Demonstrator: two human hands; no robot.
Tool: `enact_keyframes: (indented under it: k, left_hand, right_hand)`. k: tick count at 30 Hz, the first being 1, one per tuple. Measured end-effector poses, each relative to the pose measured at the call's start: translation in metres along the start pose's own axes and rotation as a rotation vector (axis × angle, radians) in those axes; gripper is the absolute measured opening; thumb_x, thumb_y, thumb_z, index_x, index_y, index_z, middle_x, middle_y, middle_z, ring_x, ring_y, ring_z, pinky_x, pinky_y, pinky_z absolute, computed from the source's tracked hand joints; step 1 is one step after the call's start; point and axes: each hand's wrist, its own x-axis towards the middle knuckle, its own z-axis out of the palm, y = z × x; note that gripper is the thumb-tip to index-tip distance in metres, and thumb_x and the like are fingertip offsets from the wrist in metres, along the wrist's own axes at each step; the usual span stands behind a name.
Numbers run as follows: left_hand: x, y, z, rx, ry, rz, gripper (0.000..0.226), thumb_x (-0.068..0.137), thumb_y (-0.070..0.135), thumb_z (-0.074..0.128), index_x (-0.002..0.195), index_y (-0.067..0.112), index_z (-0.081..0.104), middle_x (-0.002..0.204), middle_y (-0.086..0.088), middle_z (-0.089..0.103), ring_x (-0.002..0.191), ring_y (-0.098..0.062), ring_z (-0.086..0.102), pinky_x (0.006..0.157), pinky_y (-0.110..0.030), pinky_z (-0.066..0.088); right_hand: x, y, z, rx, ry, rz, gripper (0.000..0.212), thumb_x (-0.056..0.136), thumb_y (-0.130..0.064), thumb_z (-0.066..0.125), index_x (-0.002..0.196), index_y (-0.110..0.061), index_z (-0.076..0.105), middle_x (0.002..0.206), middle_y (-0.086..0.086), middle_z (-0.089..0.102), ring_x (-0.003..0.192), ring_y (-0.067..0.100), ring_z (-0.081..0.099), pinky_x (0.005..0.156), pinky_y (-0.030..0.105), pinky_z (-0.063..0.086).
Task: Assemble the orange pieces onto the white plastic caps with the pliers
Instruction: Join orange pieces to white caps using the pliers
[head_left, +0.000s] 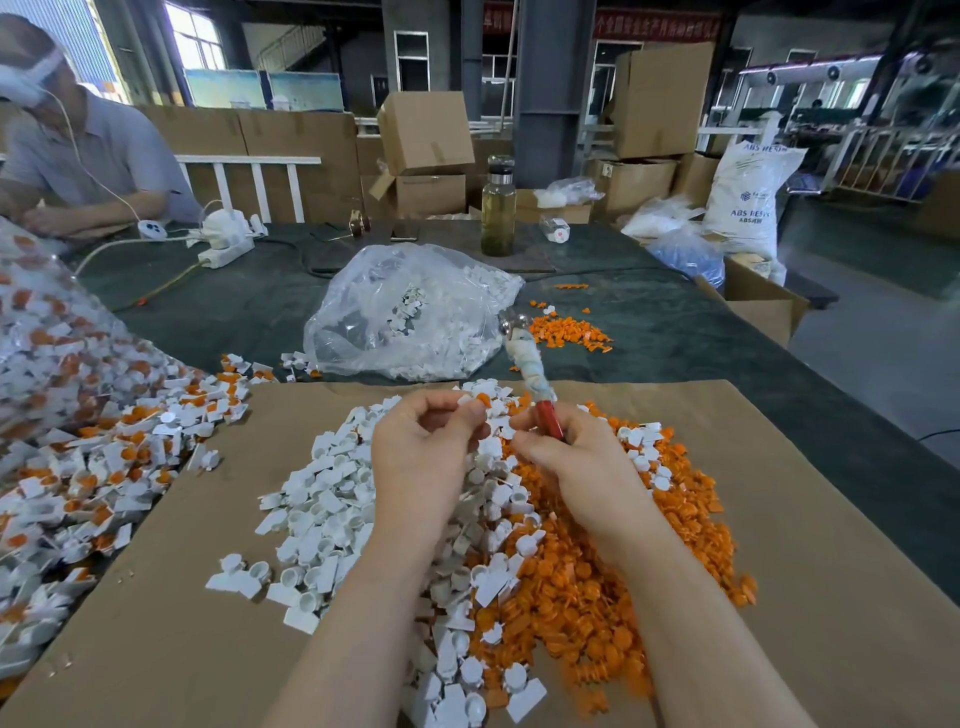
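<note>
Head view: the left hand (426, 441) pinched a white cap (470, 401) with an orange piece (483, 399) at its fingertips. The right hand (566, 452), just beside, gripped the pliers (530, 364), long axis pointing up and away, jaws beyond the cap.

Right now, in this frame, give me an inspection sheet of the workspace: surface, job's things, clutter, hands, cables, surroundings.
Surface: brown cardboard sheet lying on a dark green table cover.
Job's things: white caps heaped beside orange pieces; finished pieces piled at left; pliers with red handle.
Clutter: clear bag of caps, small orange scatter, bottle.
Hands: left hand pinches a cap with an orange piece in its fingers; right hand grips the pliers.
Cables: power strip with white leads on the table.
Surroundings: cardboard boxes, white sack, another person seated at left.
</note>
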Motion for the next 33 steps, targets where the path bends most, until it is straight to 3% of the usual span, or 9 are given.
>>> enact_keyframes:
  k: [3, 8, 10, 13, 15, 20, 25, 28, 33]
  left_hand:
    - [0.004, 0.001, -0.003, -0.107, 0.003, -0.039, 0.009, 0.087, 0.002, 0.071, 0.085, 0.010, 0.071, 0.071, -0.003, 0.073, 0.064, -0.011, 0.070, 0.067, -0.024, 0.060]
    - [0.008, 0.001, -0.011, -0.152, 0.014, -0.020, 0.005, 0.088, 0.001, 0.069, 0.090, 0.006, 0.069, 0.070, -0.001, 0.071, 0.062, -0.010, 0.069, 0.060, -0.017, 0.055]
    - [0.010, 0.001, -0.014, -0.150, 0.017, -0.008, 0.006, 0.089, 0.001, 0.069, 0.088, 0.007, 0.069, 0.066, 0.003, 0.071, 0.061, -0.009, 0.069, 0.060, -0.016, 0.054]
    - [0.013, 0.002, -0.018, -0.133, 0.020, 0.000, 0.011, 0.089, 0.001, 0.069, 0.085, 0.012, 0.069, 0.066, 0.003, 0.072, 0.063, -0.009, 0.069, 0.061, -0.016, 0.055]
    - [0.014, 0.001, -0.021, -0.131, 0.019, 0.012, 0.012, 0.089, 0.002, 0.069, 0.085, 0.013, 0.069, 0.066, 0.004, 0.072, 0.064, -0.009, 0.069, 0.061, -0.016, 0.054]
    - [0.017, 0.001, -0.025, -0.117, -0.012, 0.024, 0.009, 0.089, 0.003, 0.069, 0.087, 0.011, 0.069, 0.066, 0.006, 0.072, 0.063, -0.007, 0.069, 0.062, -0.016, 0.054]
    - [0.018, 0.002, -0.025, -0.136, -0.006, -0.013, 0.012, 0.089, 0.001, 0.068, 0.084, 0.012, 0.070, 0.064, 0.006, 0.071, 0.060, -0.006, 0.068, 0.060, -0.014, 0.053]
    - [0.018, 0.003, -0.025, -0.148, 0.000, -0.037, 0.012, 0.089, 0.000, 0.068, 0.084, 0.012, 0.070, 0.064, 0.005, 0.071, 0.060, -0.007, 0.068, 0.058, -0.014, 0.053]
    - [0.016, 0.006, -0.025, -0.176, 0.011, -0.066, 0.013, 0.088, -0.002, 0.068, 0.082, 0.010, 0.069, 0.060, 0.006, 0.069, 0.056, -0.005, 0.066, 0.056, -0.014, 0.052]
  right_hand:
    - [-0.001, 0.000, -0.010, -0.134, -0.093, 0.017, 0.004, 0.090, -0.025, 0.065, 0.094, -0.024, 0.065, 0.081, -0.009, 0.062, 0.062, -0.007, 0.054, 0.061, 0.017, 0.043]
    - [-0.002, 0.000, -0.016, -0.267, -0.255, 0.033, 0.013, 0.089, -0.027, 0.067, 0.084, -0.021, 0.056, 0.071, -0.010, 0.048, 0.056, 0.001, 0.044, 0.060, 0.025, 0.035]
    - [-0.002, 0.000, -0.017, -0.263, -0.297, 0.046, 0.015, 0.089, -0.024, 0.068, 0.083, -0.025, 0.054, 0.073, -0.009, 0.053, 0.060, 0.003, 0.049, 0.063, 0.027, 0.038]
    - [-0.003, 0.000, -0.018, -0.213, -0.348, 0.080, 0.013, 0.086, -0.024, 0.068, 0.097, -0.024, 0.060, 0.092, 0.000, 0.068, 0.085, 0.012, 0.067, 0.079, 0.036, 0.050]
    - [-0.004, 0.000, -0.018, -0.234, -0.367, 0.083, 0.016, 0.085, -0.025, 0.067, 0.099, -0.025, 0.061, 0.103, 0.001, 0.069, 0.093, 0.020, 0.066, 0.086, 0.039, 0.050]
    - [-0.005, -0.001, -0.014, -0.285, -0.373, 0.052, 0.021, 0.085, -0.027, 0.066, 0.102, -0.015, 0.061, 0.089, 0.007, 0.061, 0.077, 0.018, 0.056, 0.073, 0.038, 0.044]
    - [-0.004, 0.001, -0.010, -0.350, -0.334, -0.007, 0.007, 0.089, -0.014, 0.062, 0.092, -0.020, 0.062, 0.077, -0.010, 0.055, 0.057, -0.001, 0.051, 0.053, 0.015, 0.041]
    - [-0.005, 0.001, -0.007, -0.361, -0.323, -0.014, 0.016, 0.088, -0.008, 0.058, 0.087, -0.023, 0.062, 0.078, -0.011, 0.057, 0.058, -0.001, 0.053, 0.053, 0.016, 0.044]
    - [-0.004, 0.001, -0.005, -0.464, -0.291, -0.045, 0.013, 0.087, -0.007, 0.054, 0.082, -0.018, 0.058, 0.070, -0.006, 0.054, 0.048, -0.001, 0.051, 0.043, 0.013, 0.035]
